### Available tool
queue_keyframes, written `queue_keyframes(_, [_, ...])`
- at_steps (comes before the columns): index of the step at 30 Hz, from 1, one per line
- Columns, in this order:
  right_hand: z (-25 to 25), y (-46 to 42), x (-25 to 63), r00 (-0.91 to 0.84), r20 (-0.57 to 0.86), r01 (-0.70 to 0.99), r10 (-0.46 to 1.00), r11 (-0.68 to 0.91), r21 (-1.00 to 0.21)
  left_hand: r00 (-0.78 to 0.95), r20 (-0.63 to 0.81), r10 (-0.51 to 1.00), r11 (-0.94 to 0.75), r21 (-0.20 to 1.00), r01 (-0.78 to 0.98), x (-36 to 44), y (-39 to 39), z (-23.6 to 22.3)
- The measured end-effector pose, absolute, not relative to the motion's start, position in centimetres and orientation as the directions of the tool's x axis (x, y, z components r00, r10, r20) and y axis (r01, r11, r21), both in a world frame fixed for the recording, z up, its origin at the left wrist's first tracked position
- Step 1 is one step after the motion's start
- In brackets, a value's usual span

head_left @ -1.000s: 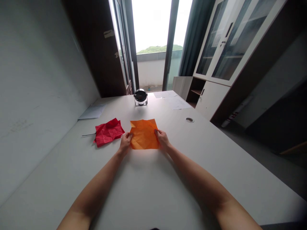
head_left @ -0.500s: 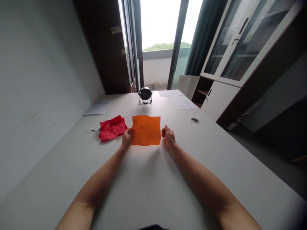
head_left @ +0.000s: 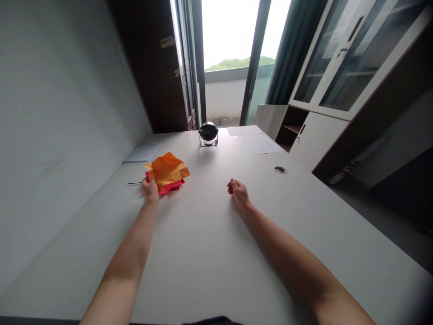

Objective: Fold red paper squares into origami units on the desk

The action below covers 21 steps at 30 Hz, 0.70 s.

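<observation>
A creased orange sheet of paper is in my left hand, pinched at its lower left edge. It lies tilted over a crumpled red sheet of paper, covering most of it. A thin dark stick or wire pokes out to the left from behind my left hand; where it ends on the right is hidden. My right hand rests on the white table with its fingers curled in, and nothing shows in them.
A round dark lamp-like device on a metal stand is at the table's far side. White papers lie at the back right, another paper sheet by the left wall. A round cable hole sits right. Beyond stands a glass-door cabinet.
My left hand has carried the orange sheet from the middle leftward onto the red sheet, and it now looks bent and tilted. My right hand has stayed in place. The view has shifted slightly.
</observation>
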State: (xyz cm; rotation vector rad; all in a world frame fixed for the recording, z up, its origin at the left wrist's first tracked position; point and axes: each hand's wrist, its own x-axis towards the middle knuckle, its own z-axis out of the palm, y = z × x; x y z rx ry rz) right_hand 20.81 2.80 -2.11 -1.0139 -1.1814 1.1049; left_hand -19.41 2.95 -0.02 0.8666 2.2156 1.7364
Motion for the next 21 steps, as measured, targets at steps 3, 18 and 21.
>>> queue_keyframes(3, [-2.4,3.0,20.9,0.043,0.182,-0.095,0.982,0.185,-0.978,-0.853,0.191,0.486,0.241,0.908,0.341,-21.2,2.8,-0.5])
queue_keyframes(18, [-2.5,2.8,21.0,0.031,0.178,-0.058,0.984,0.179,-0.982,-0.834,0.328,0.444,0.425,0.742,0.518,-23.6,2.0,-1.4])
queue_keyframes(21, [-2.6,2.9,20.9,0.027,0.188,-0.052,0.982,0.189,-0.98,-0.83,0.336,0.445,0.476,0.697,0.537,-25.7,2.3,-1.3])
